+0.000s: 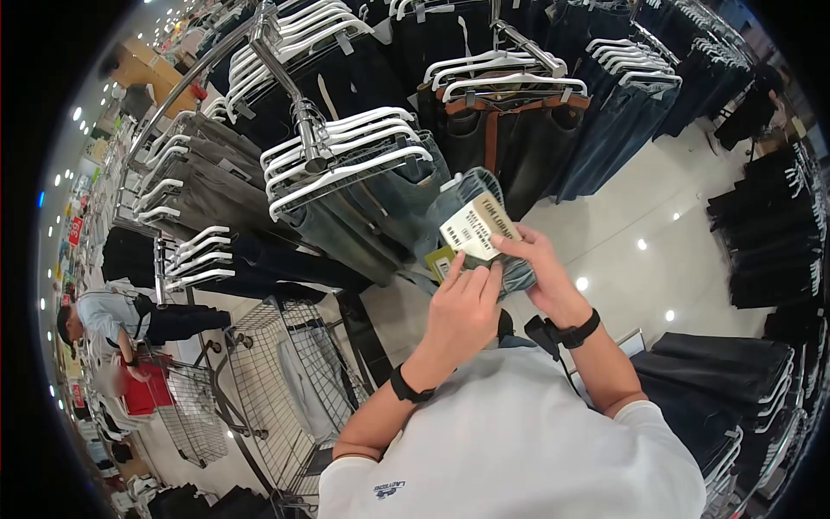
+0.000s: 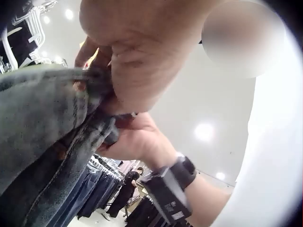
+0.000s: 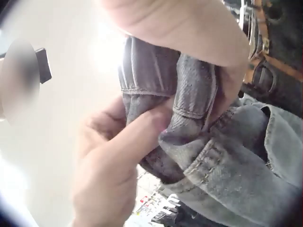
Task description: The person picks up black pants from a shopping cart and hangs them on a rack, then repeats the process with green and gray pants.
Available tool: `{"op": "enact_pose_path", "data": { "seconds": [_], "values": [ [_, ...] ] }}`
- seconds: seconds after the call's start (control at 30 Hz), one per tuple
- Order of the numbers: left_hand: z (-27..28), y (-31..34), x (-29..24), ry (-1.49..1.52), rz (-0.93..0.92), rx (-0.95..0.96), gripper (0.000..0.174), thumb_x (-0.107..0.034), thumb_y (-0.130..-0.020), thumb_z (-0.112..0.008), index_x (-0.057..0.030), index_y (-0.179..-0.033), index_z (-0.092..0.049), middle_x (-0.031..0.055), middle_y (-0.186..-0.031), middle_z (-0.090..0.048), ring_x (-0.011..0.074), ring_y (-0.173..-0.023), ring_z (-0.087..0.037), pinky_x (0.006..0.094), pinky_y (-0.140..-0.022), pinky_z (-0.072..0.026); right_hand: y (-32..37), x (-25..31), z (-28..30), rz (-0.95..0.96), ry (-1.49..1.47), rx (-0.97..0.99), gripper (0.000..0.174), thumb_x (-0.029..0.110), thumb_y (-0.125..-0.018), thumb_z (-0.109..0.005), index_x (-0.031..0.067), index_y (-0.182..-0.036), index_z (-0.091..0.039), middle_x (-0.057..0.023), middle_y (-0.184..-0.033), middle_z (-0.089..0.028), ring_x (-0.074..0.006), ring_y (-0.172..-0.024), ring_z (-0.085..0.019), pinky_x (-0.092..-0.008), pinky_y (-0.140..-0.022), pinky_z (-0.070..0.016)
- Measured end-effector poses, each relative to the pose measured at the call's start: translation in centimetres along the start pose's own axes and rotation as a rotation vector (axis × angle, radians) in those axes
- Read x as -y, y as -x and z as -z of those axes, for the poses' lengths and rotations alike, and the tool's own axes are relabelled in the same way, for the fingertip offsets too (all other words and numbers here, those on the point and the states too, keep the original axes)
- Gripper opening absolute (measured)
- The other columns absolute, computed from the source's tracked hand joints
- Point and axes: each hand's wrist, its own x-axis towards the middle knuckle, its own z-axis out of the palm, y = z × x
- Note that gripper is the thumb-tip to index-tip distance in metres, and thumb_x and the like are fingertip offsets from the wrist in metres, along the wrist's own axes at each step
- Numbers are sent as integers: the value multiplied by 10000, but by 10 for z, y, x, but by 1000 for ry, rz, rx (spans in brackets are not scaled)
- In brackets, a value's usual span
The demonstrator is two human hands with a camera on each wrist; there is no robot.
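A pair of faded blue-grey jeans (image 1: 471,186) is held up in front of the chest, its waistband bunched between both hands. A cream and tan printed card tag (image 1: 475,227) lies over the denim, and a yellow-green tag (image 1: 439,263) hangs below it. My left hand (image 1: 467,303) grips the waistband from below, index finger reaching to the lower edge of the cream tag. From the right, my right hand (image 1: 545,264) holds the jeans, thumb over the tag's edge. In the right wrist view folded waistband (image 3: 149,66) shows between the hands; some fingers are hidden behind denim.
White hangers (image 1: 346,164) with jeans and trousers fill metal racks (image 1: 303,121) ahead. A wire shopping cart (image 1: 290,381) stands at lower left, with grey cloth inside. Another person (image 1: 117,316) stands by a second cart further left. Dark trousers (image 1: 718,363) hang at right.
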Motion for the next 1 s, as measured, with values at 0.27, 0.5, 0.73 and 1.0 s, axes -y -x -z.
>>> {"op": "enact_pose_path", "data": {
  "seconds": [0.27,0.5,0.73,1.0],
  "values": [
    [35,40,20,592,128,115,418,-48,-865,-765,-19,-1272,-669,162,-1262,-692,294,-1044,-719,348,-873,-581,1,34,49,141,-161,142,442,40,-914,-683,-67,-1327,-569,-174,-1192,-709,-233,-1052,-719,-336,-960,-560],
    [-6,24,20,931,580,-86,521,-101,-904,-768,-16,-1380,-572,129,-1343,-643,253,-1238,-633,409,-1082,-488,11,43,62,66,-340,288,445,19,-900,-631,-128,-1314,-559,-226,-1219,-699,-285,-1082,-715,-369,-975,-557],
    [-11,29,25,890,448,-169,340,1,-729,-856,-38,-1043,-732,47,-909,-654,155,-867,-631,322,-848,-517,12,60,64,126,-161,90,427,31,-904,-653,-102,-1302,-574,-204,-1192,-701,-264,-1053,-715,-363,-970,-554],
    [-8,34,19,71,-319,-480,310,-68,-647,-887,-203,-916,-812,37,-1120,-672,261,-962,-621,411,-840,-524,11,47,52,179,-129,-40,328,60,-957,-671,-47,-1261,-605,-144,-1159,-710,-212,-1009,-716,-334,-938,-557]
  ]
}}
